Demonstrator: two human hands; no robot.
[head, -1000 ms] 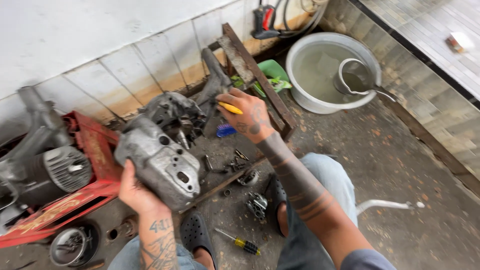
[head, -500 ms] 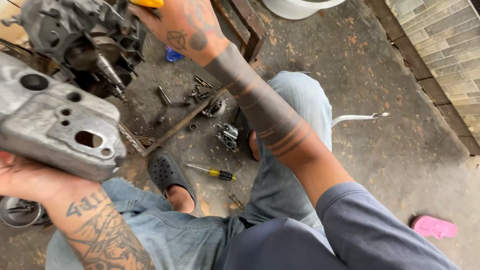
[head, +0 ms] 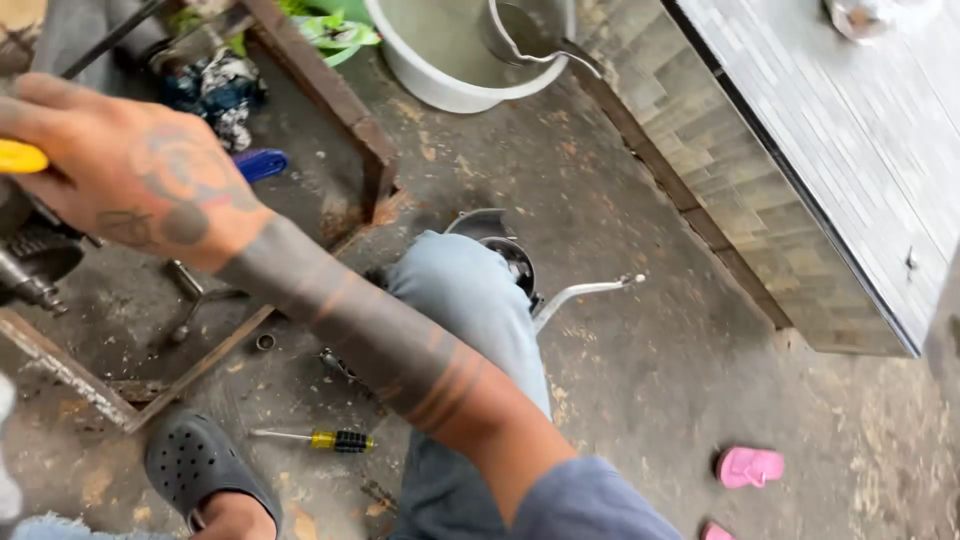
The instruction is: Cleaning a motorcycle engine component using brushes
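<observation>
A stained concrete floor (head: 640, 330) fills the view, with a white basin (head: 440, 80) of murky water at the top and a rusty metal frame (head: 330, 110) lying beside it. The right hand (head: 130, 170) reaches to the left edge, fingers (head: 60, 110) closed around a yellow tool handle (head: 20, 157) just above a greasy engine shaft (head: 30, 285); probably work on that engine part is in hand, and it calls for steady aim. The left hand is out of view. A small yellow-and-black screwdriver (head: 320, 439) lies near the black clog (head: 195, 465).
</observation>
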